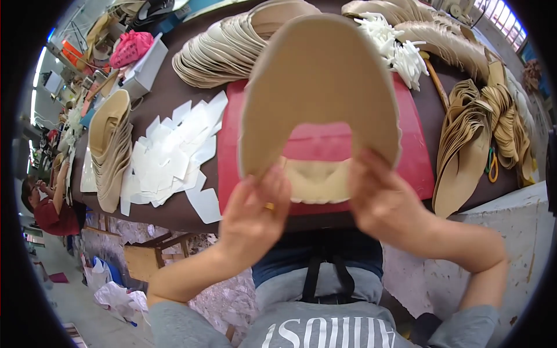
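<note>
Both my hands hold up a tan shoe upper (319,69), a rounded piece with a cut-out in its lower middle. It hangs over a red mat (415,156), which shows through the cut-out. My left hand (255,209) pinches its lower left end between thumb and fingers; a yellow ring is on one finger. My right hand (383,197) grips the lower right end, slightly blurred. Between the hands, a paler band with a gathered lower edge spans the piece. Left of the mat lies a heap of white cut sheets (171,153).
Stacked uppers (111,151) stand far left; fanned tan pieces (226,49) lie at the back. White strips (400,49), a wooden handle (436,81), bundled tan pieces (464,151) and orange-handled scissors (493,165) lie right. A wooden stool (145,261) and another person (52,211) are left.
</note>
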`<state>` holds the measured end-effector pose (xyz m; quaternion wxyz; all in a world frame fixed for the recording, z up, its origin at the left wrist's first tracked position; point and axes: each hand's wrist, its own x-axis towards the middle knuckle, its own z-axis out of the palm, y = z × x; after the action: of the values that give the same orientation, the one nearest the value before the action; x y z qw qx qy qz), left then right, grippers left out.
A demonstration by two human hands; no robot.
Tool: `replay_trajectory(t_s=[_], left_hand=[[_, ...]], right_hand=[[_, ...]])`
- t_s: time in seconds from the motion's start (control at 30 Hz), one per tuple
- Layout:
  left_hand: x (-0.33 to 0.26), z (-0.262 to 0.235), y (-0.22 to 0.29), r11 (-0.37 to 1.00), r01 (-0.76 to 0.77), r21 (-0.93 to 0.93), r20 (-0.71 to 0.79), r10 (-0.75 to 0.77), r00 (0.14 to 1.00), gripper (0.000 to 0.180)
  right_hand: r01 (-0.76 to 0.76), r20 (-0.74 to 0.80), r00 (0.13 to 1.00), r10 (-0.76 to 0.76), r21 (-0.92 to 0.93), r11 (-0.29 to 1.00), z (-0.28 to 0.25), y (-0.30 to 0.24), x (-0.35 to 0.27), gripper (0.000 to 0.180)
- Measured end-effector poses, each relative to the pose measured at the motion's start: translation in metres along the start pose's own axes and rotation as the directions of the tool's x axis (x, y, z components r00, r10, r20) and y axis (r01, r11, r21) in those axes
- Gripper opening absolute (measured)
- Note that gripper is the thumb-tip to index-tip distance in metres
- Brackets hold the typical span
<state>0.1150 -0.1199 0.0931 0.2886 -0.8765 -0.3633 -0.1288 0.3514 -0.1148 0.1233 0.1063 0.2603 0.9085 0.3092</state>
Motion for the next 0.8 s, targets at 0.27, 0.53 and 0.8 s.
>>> replay_trajectory(t_s=[0.27,0.53,0.8], left_hand=[[0.018,0.028,0.014,0.992,-0.110,0.054,0.050,0.108,0.993,0.022],[0.037,0.046,-0.002,0.987,-0.078,-0.141,0.219,0.108,0.970,0.019],[0.032,0.068,-0.006,0.975,-0.124,-0.183,0.202,0.161,0.966,0.022]], right_hand=[[-0.061,-0.036,0.997,0.069,0.193,0.979,0.024,0.005,0.014,0.029],[-0.144,0.022,0.988,0.150,0.447,0.883,0.050,0.017,0.035,0.025],[-0.224,0.149,0.974,0.172,0.486,0.845,0.066,0.020,0.042,0.024]])
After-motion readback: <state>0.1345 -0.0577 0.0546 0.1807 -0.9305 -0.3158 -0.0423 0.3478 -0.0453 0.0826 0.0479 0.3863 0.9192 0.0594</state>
